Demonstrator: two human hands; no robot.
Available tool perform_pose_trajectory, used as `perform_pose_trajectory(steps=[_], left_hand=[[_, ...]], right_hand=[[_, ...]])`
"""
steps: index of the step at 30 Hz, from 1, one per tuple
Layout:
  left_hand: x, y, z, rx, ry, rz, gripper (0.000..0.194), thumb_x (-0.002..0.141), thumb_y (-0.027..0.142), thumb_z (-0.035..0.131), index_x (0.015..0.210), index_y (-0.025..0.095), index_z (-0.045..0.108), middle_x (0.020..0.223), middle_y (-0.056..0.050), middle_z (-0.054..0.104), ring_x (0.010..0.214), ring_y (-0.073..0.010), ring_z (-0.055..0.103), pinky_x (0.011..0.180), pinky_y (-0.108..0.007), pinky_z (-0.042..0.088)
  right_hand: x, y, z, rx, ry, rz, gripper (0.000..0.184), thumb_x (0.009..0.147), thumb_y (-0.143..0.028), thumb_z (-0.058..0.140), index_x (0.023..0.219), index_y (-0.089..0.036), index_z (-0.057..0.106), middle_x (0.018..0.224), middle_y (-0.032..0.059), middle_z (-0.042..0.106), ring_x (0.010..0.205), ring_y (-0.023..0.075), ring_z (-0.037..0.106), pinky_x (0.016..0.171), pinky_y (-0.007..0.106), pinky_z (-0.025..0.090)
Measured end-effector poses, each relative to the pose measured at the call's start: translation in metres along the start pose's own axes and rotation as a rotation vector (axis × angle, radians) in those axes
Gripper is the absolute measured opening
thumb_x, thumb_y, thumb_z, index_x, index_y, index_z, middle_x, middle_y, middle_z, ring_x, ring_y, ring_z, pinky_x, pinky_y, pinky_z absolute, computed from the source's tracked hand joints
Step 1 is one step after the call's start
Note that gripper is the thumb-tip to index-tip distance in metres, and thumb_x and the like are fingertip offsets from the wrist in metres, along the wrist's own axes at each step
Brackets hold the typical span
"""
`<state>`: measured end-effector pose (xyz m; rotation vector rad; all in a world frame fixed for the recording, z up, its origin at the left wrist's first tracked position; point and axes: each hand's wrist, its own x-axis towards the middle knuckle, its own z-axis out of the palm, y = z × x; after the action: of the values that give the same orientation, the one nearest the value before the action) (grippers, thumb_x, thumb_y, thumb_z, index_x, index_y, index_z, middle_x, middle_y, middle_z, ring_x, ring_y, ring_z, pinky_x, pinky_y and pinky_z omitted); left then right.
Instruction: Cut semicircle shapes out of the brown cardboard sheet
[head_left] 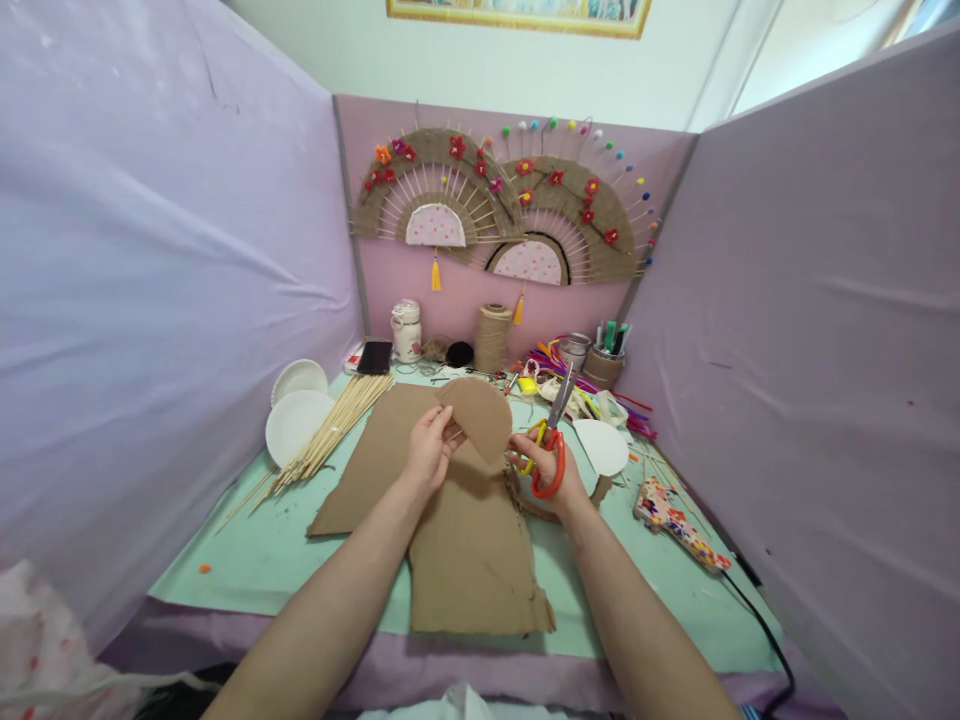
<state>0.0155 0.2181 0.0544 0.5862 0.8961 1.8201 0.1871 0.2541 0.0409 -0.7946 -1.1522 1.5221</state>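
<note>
My left hand pinches the straight edge of a half-round cardboard piece, raised above the table. In my right hand is a pair of scissors with one red and one yellow handle loop, its blades pointing up and away from me. The right fingertips are close to the right edge of the cardboard piece; whether they touch it I cannot tell. Beneath both hands lie large flat cardboard sheets, one with a torn lower right edge. A curved cardboard strip rests by my right wrist.
Thin bamboo sticks and white paper plates lie at left. A flower-patterned glue gun with a black cord is at right, near a white paper half-disc. Behind stand a twine spool, a white jar and a pen holder.
</note>
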Motion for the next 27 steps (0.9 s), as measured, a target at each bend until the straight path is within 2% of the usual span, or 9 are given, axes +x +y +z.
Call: perform_pose_trajectory(steps=[3,6,10,12,14,17,20,23,27], left_hand=[[0.001,0.018,-0.006,0.268,-0.091,-0.034,0.022,0.067,0.034,0.073,0.079,0.018,0.064,0.077,-0.002,0.067,0.067,-0.0127,0.061,0.064,-0.023,0.046],[-0.003,0.036,-0.009,0.507,-0.223,-0.063,0.018,0.07,0.032,0.068,0.082,0.019,0.068,0.086,-0.004,0.069,0.074,-0.0144,0.061,0.064,-0.022,0.045],[-0.014,0.051,-0.006,0.673,-0.322,0.001,0.012,0.073,0.029,0.061,0.077,0.019,0.067,0.079,-0.001,0.067,0.072,-0.0162,0.059,0.063,-0.023,0.045],[-0.021,0.054,-0.003,0.719,-0.351,0.03,0.012,0.074,0.028,0.059,0.079,0.019,0.066,0.078,0.0,0.066,0.071,-0.0166,0.059,0.063,-0.023,0.045],[-0.028,0.054,0.0,0.761,-0.374,0.049,0.013,0.075,0.027,0.058,0.082,0.02,0.066,0.079,0.001,0.066,0.071,-0.0163,0.058,0.061,-0.023,0.044],[-0.035,0.05,0.004,0.829,-0.414,0.047,0.015,0.078,0.029,0.057,0.086,0.02,0.066,0.082,0.0,0.067,0.07,-0.0161,0.058,0.06,-0.023,0.042],[-0.04,0.045,0.006,0.853,-0.432,0.022,0.019,0.081,0.034,0.056,0.089,0.02,0.065,0.085,-0.001,0.068,0.073,-0.0172,0.059,0.062,-0.024,0.042],[-0.043,0.041,0.009,0.819,-0.381,0.032,0.024,0.08,0.04,0.059,0.091,0.02,0.066,0.088,-0.002,0.069,0.077,-0.0182,0.059,0.065,-0.025,0.043],[-0.048,0.039,0.01,0.792,-0.335,0.027,0.025,0.077,0.044,0.064,0.08,0.019,0.068,0.079,-0.001,0.068,0.072,-0.0176,0.057,0.063,-0.025,0.041]], right_hand=[[0.001,-0.002,-0.003,-0.084,-0.008,-0.008,0.036,0.068,-0.048,0.074,0.074,-0.019,0.055,0.068,0.0005,0.061,0.06,0.0132,0.056,0.051,0.023,0.041],[-0.001,-0.008,-0.006,-0.246,-0.026,-0.043,0.036,0.074,-0.054,0.065,0.07,-0.019,0.056,0.053,-0.0039,0.05,0.048,0.0108,0.043,0.046,0.024,0.032],[-0.012,-0.021,-0.004,-0.705,-0.117,-0.159,0.033,0.077,-0.052,0.061,0.073,-0.02,0.053,0.062,-0.0036,0.053,0.058,0.0134,0.046,0.056,0.026,0.036],[-0.018,-0.028,-0.002,-0.809,-0.152,-0.162,0.033,0.075,-0.051,0.063,0.073,-0.02,0.051,0.066,-0.0034,0.054,0.062,0.0141,0.046,0.059,0.026,0.037],[-0.023,-0.034,0.002,-0.784,-0.177,-0.141,0.032,0.073,-0.049,0.066,0.075,-0.02,0.051,0.069,-0.0029,0.055,0.065,0.0148,0.048,0.061,0.026,0.038],[-0.029,-0.039,0.009,-0.599,-0.209,-0.099,0.032,0.068,-0.044,0.07,0.079,-0.02,0.053,0.076,-0.0007,0.058,0.07,0.0161,0.053,0.065,0.027,0.042],[-0.032,-0.037,0.013,-0.495,-0.166,-0.087,0.029,0.065,-0.037,0.072,0.08,-0.02,0.053,0.075,-0.0013,0.058,0.069,0.0155,0.054,0.064,0.027,0.043],[-0.035,-0.032,0.014,-0.538,-0.161,-0.088,0.025,0.065,-0.03,0.07,0.08,-0.021,0.052,0.071,-0.003,0.056,0.064,0.0139,0.052,0.061,0.025,0.041],[-0.04,-0.029,0.011,-0.628,-0.215,-0.116,0.022,0.069,-0.03,0.067,0.083,-0.021,0.053,0.076,-0.0021,0.058,0.066,0.0138,0.052,0.06,0.025,0.041]])
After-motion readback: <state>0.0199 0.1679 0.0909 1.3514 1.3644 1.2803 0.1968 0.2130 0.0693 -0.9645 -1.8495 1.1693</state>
